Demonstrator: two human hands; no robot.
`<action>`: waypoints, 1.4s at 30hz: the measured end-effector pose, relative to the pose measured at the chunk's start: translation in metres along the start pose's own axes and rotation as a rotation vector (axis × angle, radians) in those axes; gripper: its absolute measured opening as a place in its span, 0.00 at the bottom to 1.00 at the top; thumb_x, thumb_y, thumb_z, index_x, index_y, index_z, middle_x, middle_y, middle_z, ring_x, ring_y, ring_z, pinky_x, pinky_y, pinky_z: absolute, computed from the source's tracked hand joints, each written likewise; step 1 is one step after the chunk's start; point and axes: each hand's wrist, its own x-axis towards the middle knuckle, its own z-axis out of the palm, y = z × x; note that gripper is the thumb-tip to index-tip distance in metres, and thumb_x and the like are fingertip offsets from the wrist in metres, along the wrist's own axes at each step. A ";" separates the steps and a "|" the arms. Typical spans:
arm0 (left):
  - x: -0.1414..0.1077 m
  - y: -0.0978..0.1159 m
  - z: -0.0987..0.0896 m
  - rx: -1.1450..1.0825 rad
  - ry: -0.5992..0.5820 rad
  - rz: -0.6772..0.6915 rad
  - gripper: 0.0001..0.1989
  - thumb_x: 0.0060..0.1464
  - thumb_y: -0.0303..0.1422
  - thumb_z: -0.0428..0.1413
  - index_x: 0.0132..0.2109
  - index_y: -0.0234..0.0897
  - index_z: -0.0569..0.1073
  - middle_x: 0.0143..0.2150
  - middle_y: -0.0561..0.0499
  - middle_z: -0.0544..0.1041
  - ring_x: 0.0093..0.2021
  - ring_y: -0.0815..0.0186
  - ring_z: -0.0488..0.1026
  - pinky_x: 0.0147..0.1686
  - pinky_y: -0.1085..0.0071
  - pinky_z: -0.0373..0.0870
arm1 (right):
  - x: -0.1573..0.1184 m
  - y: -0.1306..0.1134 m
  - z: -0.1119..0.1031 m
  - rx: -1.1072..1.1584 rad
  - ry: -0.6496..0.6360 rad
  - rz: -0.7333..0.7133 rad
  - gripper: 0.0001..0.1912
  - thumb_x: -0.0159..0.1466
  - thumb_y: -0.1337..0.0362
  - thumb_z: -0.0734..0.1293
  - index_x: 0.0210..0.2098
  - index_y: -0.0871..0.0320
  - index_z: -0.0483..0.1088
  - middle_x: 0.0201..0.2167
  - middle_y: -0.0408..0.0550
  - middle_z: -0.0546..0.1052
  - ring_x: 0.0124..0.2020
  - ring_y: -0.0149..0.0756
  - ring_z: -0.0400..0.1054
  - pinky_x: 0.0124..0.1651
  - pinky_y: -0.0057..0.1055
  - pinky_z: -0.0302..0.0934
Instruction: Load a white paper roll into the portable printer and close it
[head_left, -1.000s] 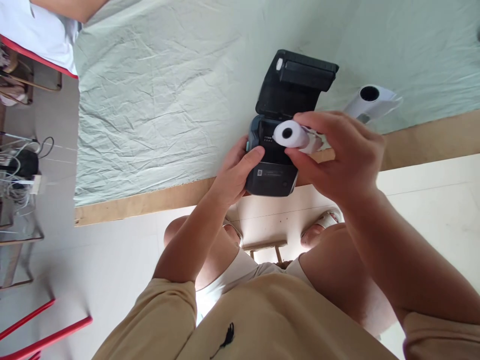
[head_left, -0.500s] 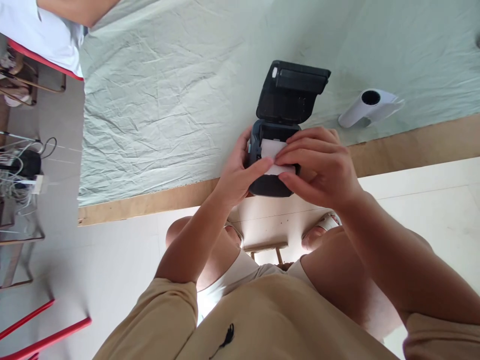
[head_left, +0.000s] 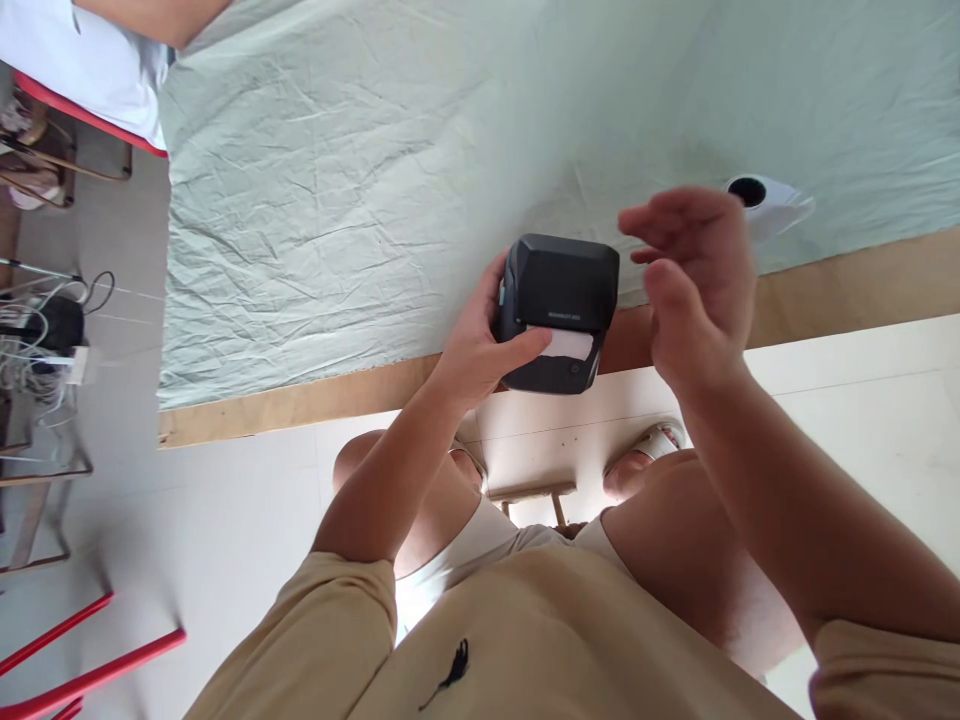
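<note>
Left hand (head_left: 472, 348): clamped on the side of a black printer (head_left: 566, 280), lid down; the thumb rests on the paper strip (head_left: 569, 344) at its front, presumably to steady both.

Right hand (head_left: 694, 285): holding nothing, thumb and fingers apart, just right of the printer; the gap leaves either some play.

Desk (head_left: 840, 262): bare wooden edge passing beneath the printer, whose near end appears to overhang it, so the left grip probably bears some weight.

Green cloth (head_left: 322, 220): creased; broad stretches left of and beyond the printer offer room sideways and forward.

Paper roll (head_left: 772, 215): right of the printer, partly hidden behind the right hand, limiting travel that way.
</note>
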 end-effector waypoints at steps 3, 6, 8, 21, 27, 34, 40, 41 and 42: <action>0.000 0.000 -0.001 -0.027 -0.044 0.019 0.47 0.49 0.43 0.80 0.72 0.52 0.72 0.68 0.47 0.82 0.60 0.51 0.86 0.48 0.65 0.88 | -0.005 0.002 0.004 -0.031 -0.151 0.037 0.26 0.76 0.42 0.66 0.70 0.40 0.68 0.60 0.50 0.83 0.56 0.50 0.83 0.52 0.51 0.82; -0.001 0.001 -0.001 -0.073 -0.077 0.042 0.42 0.51 0.41 0.79 0.70 0.52 0.73 0.68 0.48 0.81 0.60 0.53 0.85 0.52 0.64 0.88 | -0.007 0.004 0.005 -0.091 -0.269 0.064 0.30 0.76 0.41 0.66 0.72 0.41 0.65 0.53 0.49 0.82 0.45 0.46 0.81 0.44 0.46 0.82; -0.002 0.003 0.001 -0.092 -0.049 0.014 0.35 0.54 0.42 0.77 0.66 0.50 0.75 0.59 0.49 0.84 0.52 0.56 0.86 0.45 0.65 0.87 | -0.007 0.006 0.004 -0.086 -0.293 0.078 0.31 0.75 0.40 0.67 0.72 0.42 0.65 0.51 0.48 0.82 0.42 0.44 0.80 0.41 0.43 0.80; 0.004 0.007 0.016 -0.170 0.060 -0.054 0.24 0.68 0.58 0.62 0.58 0.48 0.80 0.52 0.50 0.88 0.55 0.50 0.90 0.42 0.61 0.89 | -0.004 0.008 0.000 -0.101 -0.313 0.039 0.33 0.74 0.44 0.69 0.74 0.44 0.64 0.61 0.52 0.81 0.55 0.48 0.82 0.54 0.49 0.83; 0.005 0.007 0.014 -0.292 0.139 -0.118 0.18 0.72 0.51 0.61 0.41 0.41 0.79 0.42 0.48 0.90 0.57 0.49 0.91 0.47 0.61 0.91 | -0.002 -0.002 -0.004 -0.073 -0.307 -0.059 0.33 0.73 0.47 0.71 0.74 0.43 0.64 0.70 0.55 0.77 0.68 0.55 0.77 0.65 0.59 0.79; 0.006 0.010 0.017 -0.300 0.184 -0.079 0.24 0.79 0.44 0.53 0.34 0.40 0.79 0.29 0.50 0.83 0.53 0.52 0.92 0.51 0.59 0.92 | 0.007 -0.017 -0.015 -0.222 -0.272 -0.176 0.37 0.65 0.53 0.82 0.70 0.43 0.72 0.62 0.58 0.76 0.64 0.57 0.75 0.62 0.58 0.80; 0.006 0.010 0.018 -0.343 0.210 -0.088 0.28 0.82 0.43 0.47 0.34 0.39 0.80 0.29 0.50 0.84 0.52 0.54 0.92 0.54 0.58 0.93 | 0.014 -0.032 -0.020 -0.319 -0.242 -0.170 0.26 0.63 0.57 0.81 0.59 0.45 0.78 0.32 0.38 0.77 0.28 0.33 0.69 0.32 0.35 0.69; 0.006 0.010 0.019 -0.347 0.212 -0.103 0.28 0.81 0.44 0.48 0.35 0.39 0.81 0.32 0.50 0.86 0.54 0.54 0.92 0.54 0.58 0.93 | 0.014 -0.035 -0.020 -0.334 -0.215 -0.150 0.21 0.66 0.59 0.79 0.57 0.44 0.78 0.26 0.34 0.73 0.23 0.30 0.63 0.29 0.33 0.64; 0.006 0.010 0.019 -0.348 0.213 -0.114 0.27 0.81 0.46 0.49 0.36 0.39 0.81 0.35 0.49 0.88 0.55 0.53 0.92 0.54 0.59 0.93 | 0.013 -0.038 -0.019 -0.343 -0.188 -0.130 0.17 0.68 0.60 0.77 0.55 0.44 0.78 0.22 0.32 0.71 0.20 0.29 0.60 0.27 0.32 0.59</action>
